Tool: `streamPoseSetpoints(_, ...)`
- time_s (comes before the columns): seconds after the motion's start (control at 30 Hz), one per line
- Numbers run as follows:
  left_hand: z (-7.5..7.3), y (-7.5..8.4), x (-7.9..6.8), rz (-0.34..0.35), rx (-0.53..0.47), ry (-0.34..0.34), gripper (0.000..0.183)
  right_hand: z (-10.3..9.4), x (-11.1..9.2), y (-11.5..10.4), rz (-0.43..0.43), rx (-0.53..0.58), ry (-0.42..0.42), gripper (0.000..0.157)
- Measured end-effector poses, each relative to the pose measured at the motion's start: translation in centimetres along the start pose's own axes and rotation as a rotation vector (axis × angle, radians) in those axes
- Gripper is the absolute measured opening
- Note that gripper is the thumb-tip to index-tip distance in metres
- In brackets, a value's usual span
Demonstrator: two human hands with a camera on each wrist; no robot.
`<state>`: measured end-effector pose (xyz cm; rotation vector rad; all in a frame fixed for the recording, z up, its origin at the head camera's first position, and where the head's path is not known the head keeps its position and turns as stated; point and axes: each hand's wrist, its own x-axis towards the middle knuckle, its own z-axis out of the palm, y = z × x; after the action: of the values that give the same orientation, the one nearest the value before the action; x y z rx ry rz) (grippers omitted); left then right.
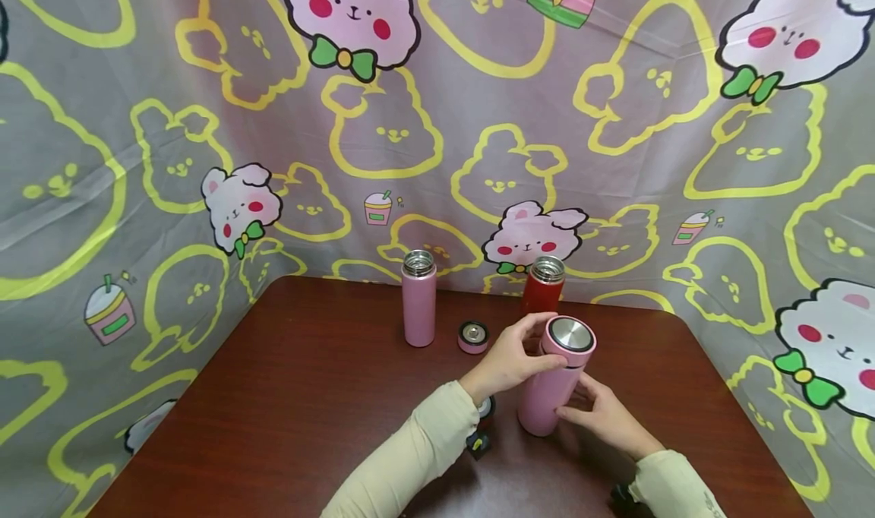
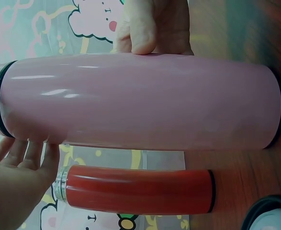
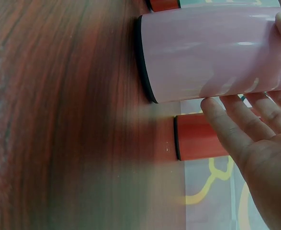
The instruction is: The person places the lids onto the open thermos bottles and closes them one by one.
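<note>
A pink thermos point(image 1: 543, 396) with a steel-topped lid point(image 1: 571, 336) on it stands upright, leaning slightly, in front of me. My left hand point(image 1: 513, 357) grips it at the lid from the left, thumb on the near side. Lower down, my right hand point(image 1: 608, 415) holds the body from the right between thumb and fingers. In the right wrist view the right hand's fingers point(image 3: 226, 120) lie along one side of the pink thermos point(image 3: 202, 57). Behind it is a lidless red thermos point(image 1: 543, 290), its lower part hidden by the left hand and pink thermos.
Another pink thermos point(image 1: 419, 301), lidless with a steel neck, stands at the back of the brown table point(image 1: 307, 374). Beside it a pink lid point(image 1: 473, 337) lies upside down. A further lid point(image 1: 487, 408) is partly hidden by the left sleeve. A patterned cloth point(image 1: 410, 123) hangs behind.
</note>
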<state>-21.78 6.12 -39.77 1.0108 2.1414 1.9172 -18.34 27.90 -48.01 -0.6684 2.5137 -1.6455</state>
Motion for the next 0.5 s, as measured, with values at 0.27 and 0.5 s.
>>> streamPoseSetpoints(0.27,0.20,-0.01,0.01,-0.006,-0.014,0.000,0.061,-0.18,0.00,0.14,0.049,-0.012,0.004,0.066)
streamPoseSetpoints(0.5,0.05,-0.06,0.03,-0.012,-0.046,-0.022,0.057,-0.08,0.04,0.22,0.032,-0.004,0.000,0.064)
